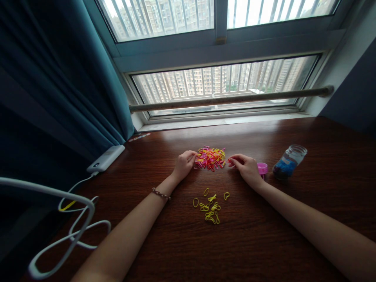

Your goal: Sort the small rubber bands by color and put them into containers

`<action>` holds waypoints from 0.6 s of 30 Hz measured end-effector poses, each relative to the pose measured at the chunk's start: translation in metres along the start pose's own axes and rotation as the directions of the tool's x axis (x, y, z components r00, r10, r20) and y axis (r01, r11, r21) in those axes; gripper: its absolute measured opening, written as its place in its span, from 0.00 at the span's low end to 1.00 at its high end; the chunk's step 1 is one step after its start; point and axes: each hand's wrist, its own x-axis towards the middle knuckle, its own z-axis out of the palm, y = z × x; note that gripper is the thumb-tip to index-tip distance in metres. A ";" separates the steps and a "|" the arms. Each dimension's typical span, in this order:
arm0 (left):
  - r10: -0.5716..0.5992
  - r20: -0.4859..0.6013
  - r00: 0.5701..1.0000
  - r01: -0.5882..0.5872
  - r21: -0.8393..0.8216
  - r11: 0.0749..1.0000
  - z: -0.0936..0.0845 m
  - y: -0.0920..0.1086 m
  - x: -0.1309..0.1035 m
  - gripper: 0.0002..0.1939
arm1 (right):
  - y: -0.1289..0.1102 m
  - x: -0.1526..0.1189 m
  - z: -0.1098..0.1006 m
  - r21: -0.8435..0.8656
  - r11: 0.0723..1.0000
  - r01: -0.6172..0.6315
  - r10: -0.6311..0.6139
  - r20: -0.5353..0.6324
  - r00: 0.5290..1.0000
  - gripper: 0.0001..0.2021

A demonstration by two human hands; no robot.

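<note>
A loose heap of small rubber bands (210,158), pink, red, orange and yellow, lies on the dark wooden table (164,243). At its left edge is my left hand (185,162), fingers curled together against the bands; what they pinch, if anything, is hidden. My right hand (246,167) is just right of the heap, thumb and forefinger closed on a reddish rubber band (229,161). Nearer to me, apart from the heap, several yellow rubber bands (211,207) are scattered, some overlapping.
Behind my right hand sits a pink ring-shaped item (262,168), partly hidden. A glass jar (289,161) with blue contents stands tilted in view farther right. At left are a white power strip (106,158), looping white cables (88,203) and a blue curtain (88,78). A barred window is at the back.
</note>
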 end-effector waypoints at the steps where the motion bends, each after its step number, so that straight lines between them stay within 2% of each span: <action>1: 0.001 0.002 1.000 -0.001 -0.002 1.000 0.000 0.000 0.000 0.10 | 0.000 0.000 0.000 -0.043 0.999 0.016 -0.017 -0.012 1.000 0.09; 5: -0.010 0.006 1.000 0.010 -0.010 1.000 0.000 -0.002 0.000 0.11 | 0.004 0.002 0.001 -0.203 0.975 0.092 -0.099 -0.026 0.995 0.08; 8: 0.015 0.015 1.000 -0.014 -0.040 0.999 -0.003 0.000 0.000 0.11 | 0.006 0.002 0.003 -0.293 0.929 0.226 -0.218 0.062 0.974 0.09; 10: 0.073 0.027 0.997 -0.071 -0.082 0.994 -0.005 0.007 0.000 0.11 | 0.006 0.001 0.005 -0.328 0.894 0.307 -0.273 0.144 0.951 0.11; 13: 0.213 0.064 0.975 -0.200 -0.169 0.965 -0.006 0.028 -0.004 0.12 | 0.006 0.000 0.006 -0.340 0.880 0.332 -0.277 0.201 0.940 0.12; 15: 0.315 0.172 0.934 -0.277 -0.211 0.937 -0.005 0.046 -0.009 0.11 | 0.005 0.001 0.006 -0.332 0.882 0.335 -0.276 0.211 0.938 0.13; 17: 0.404 0.362 0.840 -0.346 -0.216 0.913 -0.004 0.063 -0.014 0.10 | 0.004 0.001 0.006 -0.314 0.886 0.340 -0.284 0.212 0.935 0.13; 18: 0.410 0.455 0.791 -0.357 -0.202 0.912 -0.003 0.069 -0.016 0.09 | 0.004 0.001 0.005 -0.307 0.889 0.339 -0.285 0.206 0.936 0.13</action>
